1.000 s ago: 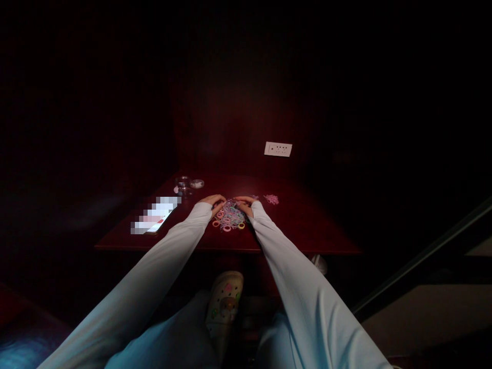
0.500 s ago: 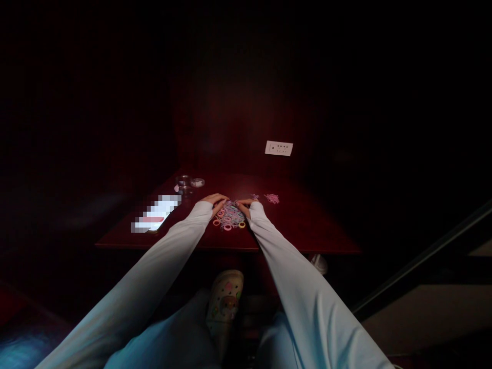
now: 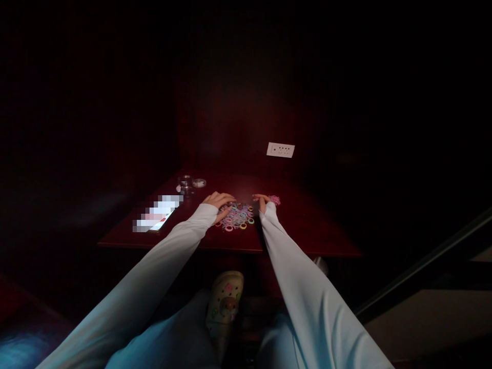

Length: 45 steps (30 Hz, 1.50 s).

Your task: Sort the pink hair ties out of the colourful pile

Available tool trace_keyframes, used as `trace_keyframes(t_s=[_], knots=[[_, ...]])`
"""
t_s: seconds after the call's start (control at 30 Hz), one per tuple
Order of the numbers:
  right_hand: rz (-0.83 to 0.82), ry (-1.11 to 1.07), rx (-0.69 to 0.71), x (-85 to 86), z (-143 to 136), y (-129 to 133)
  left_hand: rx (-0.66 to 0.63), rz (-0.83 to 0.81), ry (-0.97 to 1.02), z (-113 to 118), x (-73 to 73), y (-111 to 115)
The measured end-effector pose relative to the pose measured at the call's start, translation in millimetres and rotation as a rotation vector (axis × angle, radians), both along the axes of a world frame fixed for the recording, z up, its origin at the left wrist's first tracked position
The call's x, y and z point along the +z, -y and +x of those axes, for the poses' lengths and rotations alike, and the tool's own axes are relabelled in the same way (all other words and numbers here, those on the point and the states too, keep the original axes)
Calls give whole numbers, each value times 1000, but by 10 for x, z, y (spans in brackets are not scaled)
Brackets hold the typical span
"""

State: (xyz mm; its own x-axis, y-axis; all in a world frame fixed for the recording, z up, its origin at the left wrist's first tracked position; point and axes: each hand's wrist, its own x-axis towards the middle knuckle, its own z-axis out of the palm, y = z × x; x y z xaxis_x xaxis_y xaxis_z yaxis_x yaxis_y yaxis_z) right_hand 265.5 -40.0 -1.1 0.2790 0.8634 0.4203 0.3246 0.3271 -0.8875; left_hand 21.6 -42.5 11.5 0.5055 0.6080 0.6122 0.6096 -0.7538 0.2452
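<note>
Head view: we see the left hand open, its fingers stretched across the far left side of a mound of small coloured bands, with the thumb set apart along the mound's near left side. The right hand is bent, its fingertips down close to the table, just beyond the mound's right side; we cannot tell whether it pinches anything. A smaller heap of pink bands lies just to the right of the right hand, partly hidden behind it.

For containers, we find a clear jar beyond and to the left of the left hand; it is too small and dim for us to tell what is in it. A clear round lid with a whitish patch lies between the jar and the left hand, just beside the jar, and a pale pink piece sits at the jar's left.

The mound lies on the table between our two hands, a little nearer to us than the fingertips. Its bands point many ways, so we cannot give it one long axis. Along its near edge, a pink ring and a yellow ring lie with their openings facing up.

Left of the left hand, a phone with a lit, partly blurred screen lies with its long axis running from near left to far right. Above and beyond the right hand, we see a white socket panel on the wall
</note>
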Motion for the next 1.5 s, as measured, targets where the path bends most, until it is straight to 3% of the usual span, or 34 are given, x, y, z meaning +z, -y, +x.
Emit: trace_keyframes(t_s=[0.1,0.2,0.43,0.6,0.83,1.0,1.2,1.5], knots=[[6,-100,-90,-11,138,-55,-95,-15,-100,58,-28,17],[5,-82,-84,-43,174,-64,-168,-75,-176,87,-66,-28],[1,375,-77,-127,22,26,-252,-91,-62,67,-104,-91],[-107,593,-3,-76,-62,114,-203,-98,91,94,-195,-174],[68,460,270,11,-122,169,-108,-93,214,85,-149,-188],[92,470,275,72,-127,221,-146,-68,208,58,-72,-118],[87,500,228,128,-100,231,-169,-28,56,28,-31,-35],[-24,480,257,-41,-129,97,-162,-14,42,21,-71,-75]])
